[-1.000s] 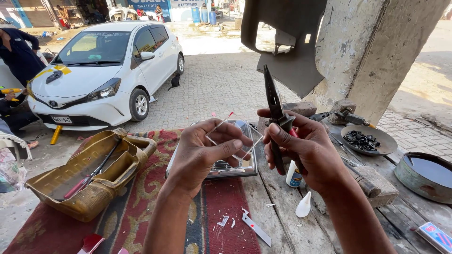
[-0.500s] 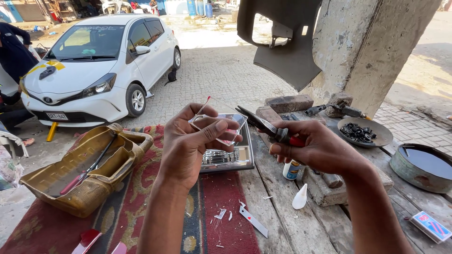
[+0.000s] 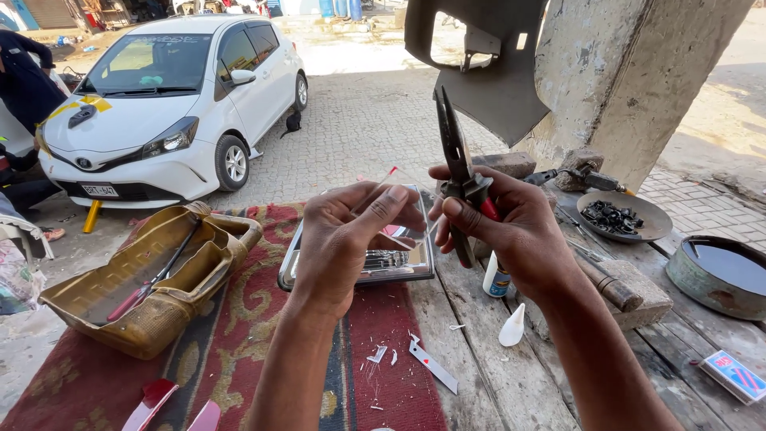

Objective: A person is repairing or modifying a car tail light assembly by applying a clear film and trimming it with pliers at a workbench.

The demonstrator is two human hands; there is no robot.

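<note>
My left hand (image 3: 345,239) pinches a thin clear plastic piece (image 3: 392,209) with a red tip, held up above a car lamp unit (image 3: 375,263) that lies on the red patterned cloth (image 3: 239,351). My right hand (image 3: 511,227) grips long-nose pliers (image 3: 453,152) with red handles, jaws pointing up, and its fingertips touch the clear piece's right edge. Both hands meet in mid air over the wooden workbench (image 3: 479,367).
A tan plastic car trim part (image 3: 144,279) holding a red screwdriver lies at the left. A small glue bottle (image 3: 496,275), white nozzle cap (image 3: 511,327), blade (image 3: 433,365), dish of black bits (image 3: 618,215), round tin (image 3: 722,271) and hammer sit around. A white car (image 3: 167,112) is parked behind.
My right hand has swung the pliers from lying level to pointing upward and moved closer to the clear piece. My left hand stays on that piece, slightly lower.
</note>
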